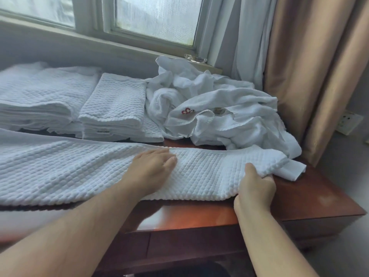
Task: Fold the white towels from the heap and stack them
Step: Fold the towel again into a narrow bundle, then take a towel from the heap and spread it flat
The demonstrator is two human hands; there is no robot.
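While daylight comes thru the window (155, 17) at top ctr, a glossy red-brown wooden table (299, 196) fills the lower half of the frame. A white sheer curtain (245, 37) and a beige curtain (319, 76) hang at upper right. A wall socket (348, 121) sits at the right edge, and a clear glass item (195, 57) lies on the sill.

Count: 2 folded piles, 1 loose heap, 1 towel being worked, 2 hands. The wide left stack (40, 92) lies at mid left. The narrower second stack (117, 100) is just right of it, touching. Layers per pile are too blurred to count. The heap (219, 108) lies crumpled at ctr right, against the second stack, w/ a red emblem (187, 111) on one piece.

The waffle-weave towel (69, 172) lies spread across the table's near part, from the left edge to ctr right, below the piles.

The left hand (153, 166), at ctr, lies flat on the towel, palm down, fingers straight & together, grasping nothing. The right hand (255, 184), at lower ctr right, clutches the towel's right end, thumb on top & fingers curled under the cloth, bunching it.
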